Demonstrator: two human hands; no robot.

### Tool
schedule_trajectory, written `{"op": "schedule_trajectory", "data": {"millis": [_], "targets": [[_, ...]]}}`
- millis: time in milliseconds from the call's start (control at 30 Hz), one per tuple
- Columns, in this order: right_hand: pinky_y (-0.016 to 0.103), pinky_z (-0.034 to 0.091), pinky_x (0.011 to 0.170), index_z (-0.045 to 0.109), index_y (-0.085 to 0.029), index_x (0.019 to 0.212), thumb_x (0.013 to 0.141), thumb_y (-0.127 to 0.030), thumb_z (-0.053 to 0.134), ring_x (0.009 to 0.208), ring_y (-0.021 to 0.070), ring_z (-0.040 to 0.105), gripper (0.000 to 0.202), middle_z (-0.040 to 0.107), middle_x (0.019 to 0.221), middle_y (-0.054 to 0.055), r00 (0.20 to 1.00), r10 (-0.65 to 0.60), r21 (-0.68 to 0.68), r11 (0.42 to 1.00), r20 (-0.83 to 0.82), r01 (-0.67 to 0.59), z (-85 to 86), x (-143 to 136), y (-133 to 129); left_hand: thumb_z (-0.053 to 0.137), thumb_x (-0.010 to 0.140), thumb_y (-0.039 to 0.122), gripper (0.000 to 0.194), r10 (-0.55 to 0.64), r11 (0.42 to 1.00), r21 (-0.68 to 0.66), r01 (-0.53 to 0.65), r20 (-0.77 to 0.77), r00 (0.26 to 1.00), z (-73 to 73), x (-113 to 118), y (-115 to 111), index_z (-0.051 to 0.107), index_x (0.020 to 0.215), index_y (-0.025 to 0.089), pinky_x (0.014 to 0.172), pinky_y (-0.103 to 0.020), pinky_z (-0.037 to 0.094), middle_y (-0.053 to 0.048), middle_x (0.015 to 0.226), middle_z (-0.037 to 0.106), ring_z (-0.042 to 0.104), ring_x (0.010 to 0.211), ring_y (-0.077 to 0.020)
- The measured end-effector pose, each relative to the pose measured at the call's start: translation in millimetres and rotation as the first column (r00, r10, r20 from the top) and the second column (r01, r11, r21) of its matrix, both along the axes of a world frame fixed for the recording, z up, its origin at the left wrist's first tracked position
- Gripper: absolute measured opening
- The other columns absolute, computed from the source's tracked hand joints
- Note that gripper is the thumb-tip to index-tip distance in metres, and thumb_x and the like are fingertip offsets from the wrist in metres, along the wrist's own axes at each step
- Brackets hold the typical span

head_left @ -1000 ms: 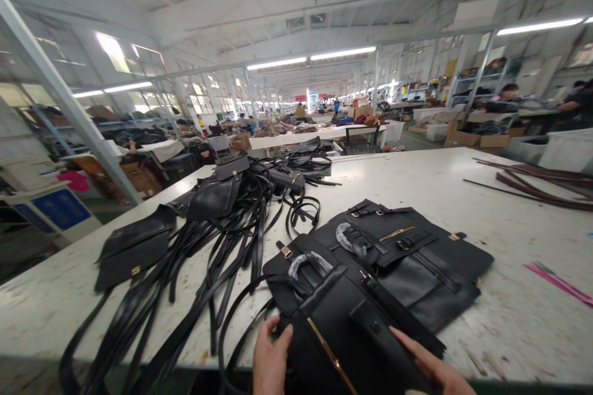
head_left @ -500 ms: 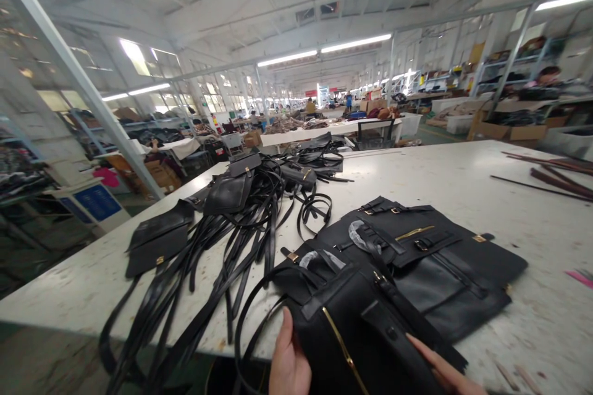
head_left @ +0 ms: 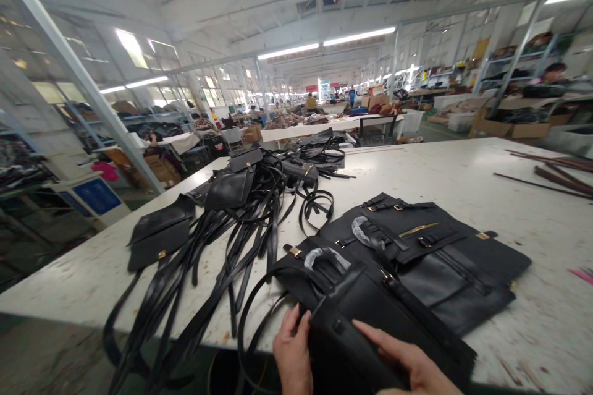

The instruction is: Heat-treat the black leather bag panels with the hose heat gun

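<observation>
In the head view a black leather bag (head_left: 356,296) with gold-tone buckles lies tilted at the table's near edge, its flap (head_left: 338,325) laid across the front. With fingers and thumb pinched together, my left hand (head_left: 293,348) grips the bag's left edge beside a looping strap (head_left: 245,321). My right hand (head_left: 403,355) rests on the flap, its visible finger stretched out flat; the rest is partly cut off by the frame. The bag's handle (head_left: 327,259) is wrapped in clear film. Behind it lie more black bags (head_left: 445,259), overlapping, with buckles and a gold zip.
Left of my hands, black straps (head_left: 217,259) spread toward the table edge, with several small black bags (head_left: 162,234) among them. Brown strips (head_left: 556,175) lie at the far right of the white table (head_left: 440,172). A metal post (head_left: 83,73) stands at left.
The flap has swung over the bag's front and now covers the gold zip. My right hand has moved left onto it. My left hand's fingers have closed in at the bag's edge.
</observation>
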State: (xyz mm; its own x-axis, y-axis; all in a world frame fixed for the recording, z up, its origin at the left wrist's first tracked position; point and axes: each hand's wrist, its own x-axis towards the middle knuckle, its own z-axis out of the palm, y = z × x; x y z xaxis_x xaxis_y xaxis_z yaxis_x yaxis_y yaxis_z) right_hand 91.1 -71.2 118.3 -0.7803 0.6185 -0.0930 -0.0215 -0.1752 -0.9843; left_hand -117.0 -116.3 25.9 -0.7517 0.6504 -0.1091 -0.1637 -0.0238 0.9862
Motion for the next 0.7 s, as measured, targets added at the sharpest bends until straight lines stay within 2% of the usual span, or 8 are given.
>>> {"op": "schedule_trajectory", "data": {"millis": [67,133,200,300,400,500,600,700], "targets": [[0.022,0.048,0.069,0.049,-0.024,0.124,0.062,-0.018,0.067,0.078,0.0169,0.061,0.065,0.065,0.095,-0.001,0.997,0.057,-0.094,0.994,-0.054,-0.062,5.8,-21,0,0.071,0.058,0.033,0.037,-0.081,0.997,-0.002,0.081,-0.017,0.997,2.9,0,-6,0.068,0.09,0.016,0.082,-0.035,0.047,-0.007,0.092,0.068,0.059,0.093,-0.027],[0.014,0.041,0.046,0.045,-0.023,0.127,0.063,-0.015,0.063,0.053,0.0091,0.055,0.067,0.065,0.08,-0.003,0.998,0.058,-0.154,0.986,-0.033,-0.062,7.3,-36,0,0.071,0.058,0.032,0.04,-0.155,0.988,0.011,0.156,-0.004,0.988,4.6,1,-12,0.067,0.095,0.017,0.082,-0.035,0.047,-0.006,0.095,0.068,0.058,0.094,-0.0275],[0.013,0.033,0.036,0.04,-0.022,0.13,0.065,-0.013,0.057,0.04,0.0053,0.046,0.067,0.062,0.071,-0.004,0.999,0.043,-0.157,0.987,0.017,-0.04,8.3,-45,-1,0.071,0.059,0.031,0.042,-0.191,0.981,0.049,0.189,0.036,0.981,6.2,3,-15,0.065,0.099,0.018,0.086,-0.036,0.045,-0.007,0.102,0.065,0.055,0.101,-0.028],[0.013,0.032,0.037,0.037,-0.023,0.131,0.066,-0.012,0.054,0.039,0.0044,0.042,0.068,0.061,0.072,-0.004,0.999,0.048,-0.124,0.991,0.015,-0.046,9.8,-42,-4,0.071,0.059,0.031,0.042,-0.188,0.98,0.083,0.181,0.083,0.979,10.1,3,-17,0.065,0.099,0.018,0.086,-0.035,0.044,-0.006,0.105,0.064,0.054,0.103,-0.0274],[0.015,0.034,0.046,0.046,-0.023,0.126,0.063,-0.014,0.059,0.051,0.0067,0.046,0.065,0.061,0.077,-0.004,0.997,0.073,-0.144,0.986,-0.04,-0.078,7.0,-32,-8,0.072,0.058,0.031,0.037,-0.208,0.976,0.067,0.206,0.029,0.978,14.1,0,-18,0.068,0.093,0.018,0.083,-0.032,0.045,-0.005,0.099,0.066,0.056,0.097,-0.0258],[0.014,0.033,0.047,0.048,-0.024,0.124,0.062,-0.011,0.058,0.054,0.0073,0.046,0.064,0.061,0.078,-0.005,0.998,0.064,-0.124,0.99,-0.016,-0.065,2.4,-30,-12,0.07,0.062,0.029,0.03,-0.263,0.962,0.074,0.263,-0.012,0.965,16.6,-1,-19,0.068,0.09,0.017,0.083,-0.029,0.043,-0.004,0.095,0.066,0.057,0.093,-0.0236],[0.014,0.032,0.041,0.042,-0.026,0.128,0.064,-0.006,0.053,0.046,0.0054,0.043,0.068,0.062,0.076,-0.005,0.999,0.016,-0.054,0.998,0.037,-0.014,3.9,-41,-11,0.068,0.065,0.026,0.034,-0.306,0.949,0.127,0.29,0.13,0.943,19.6,6,-19,0.065,0.097,0.018,0.085,-0.031,0.043,-0.004,0.099,0.066,0.057,0.097,-0.0239],[0.016,0.037,0.039,0.035,-0.027,0.132,0.069,-0.01,0.052,0.043,0.0061,0.046,0.067,0.061,0.078,-0.004,0.996,-0.085,-0.069,0.994,0.024,0.086,10.5,-44,-5,0.068,0.065,0.027,0.036,-0.242,0.967,0.17,0.191,0.361,0.901,20.9,19,-20,0.062,0.1,0.02,0.084,-0.035,0.044,-0.005,0.101,0.066,0.058,0.096,-0.0245]]}}
